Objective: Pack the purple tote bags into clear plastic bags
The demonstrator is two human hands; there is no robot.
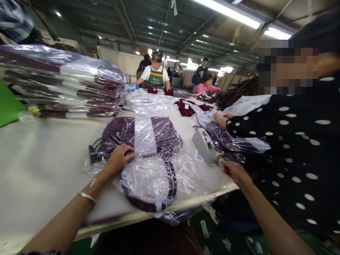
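A folded dark purple garment [114, 131] lies flat in a clear plastic bag [187, 168], with a pale band [145, 136] across its middle. From it a dark purple loop [172, 177] runs toward the table's front edge, and a small piece of tape [158, 202] shows at the bottom. My left hand [120, 157] rests on the bag beside the band, fingers loosely spread. To the right stands a grey tape dispenser [205, 147], tilted. At its front end my right hand [235, 171] is closed, its fingertips pinching what looks like the tape's end.
Bagged purple garments [79, 85] are stacked at the left behind a green item [10, 102]. Close on my right, a person in a dotted top [292, 148] handles another bagged garment [228, 138]. Across the white table [53, 152], people work among dark red garments [186, 107].
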